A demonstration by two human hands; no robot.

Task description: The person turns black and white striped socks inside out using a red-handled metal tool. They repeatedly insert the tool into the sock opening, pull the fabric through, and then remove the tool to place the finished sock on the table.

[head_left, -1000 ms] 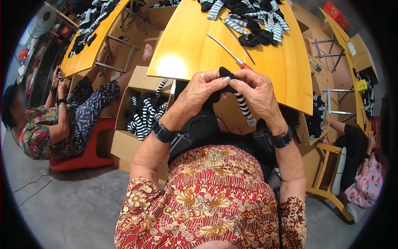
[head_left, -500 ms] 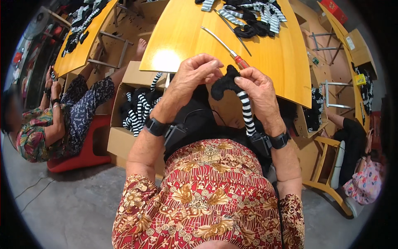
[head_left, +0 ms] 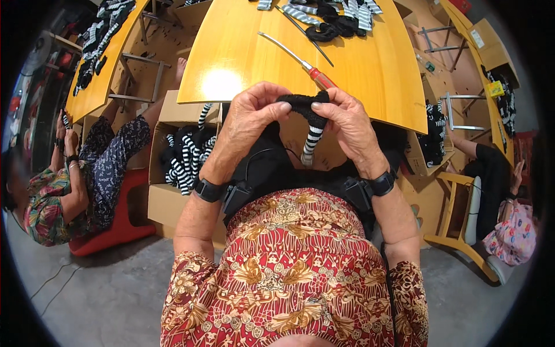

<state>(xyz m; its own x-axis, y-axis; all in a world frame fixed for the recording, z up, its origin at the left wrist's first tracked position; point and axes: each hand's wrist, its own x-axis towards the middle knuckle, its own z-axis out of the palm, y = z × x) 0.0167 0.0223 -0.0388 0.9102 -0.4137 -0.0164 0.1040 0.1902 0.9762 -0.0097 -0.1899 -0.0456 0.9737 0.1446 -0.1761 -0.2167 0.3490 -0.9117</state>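
A small knitted piece with a black end (head_left: 304,104) and a black-and-white striped tube (head_left: 313,139) is stretched between my two hands above my lap. My left hand (head_left: 252,113) pinches the left tip of the black end between thumb and fingers. With thumb and fingers, my right hand (head_left: 347,121) grips the right side of the black end, near where the stripes begin. The striped tube hangs down between my hands. Just beyond them on the table lies a hooked metal tool with a red handle (head_left: 319,77).
On the yellow table (head_left: 231,52) lie a thin dark rod (head_left: 315,47) and a pile of striped knitted pieces (head_left: 341,20). A cardboard box (head_left: 163,199) of similar pieces stands left, another box (head_left: 430,159) right. People sit at both sides, one on a red chair (head_left: 124,222).
My left hand, free before, has taken hold of the black end. The piece has moved left and turned, and its black end is now stretched sideways between both hands.
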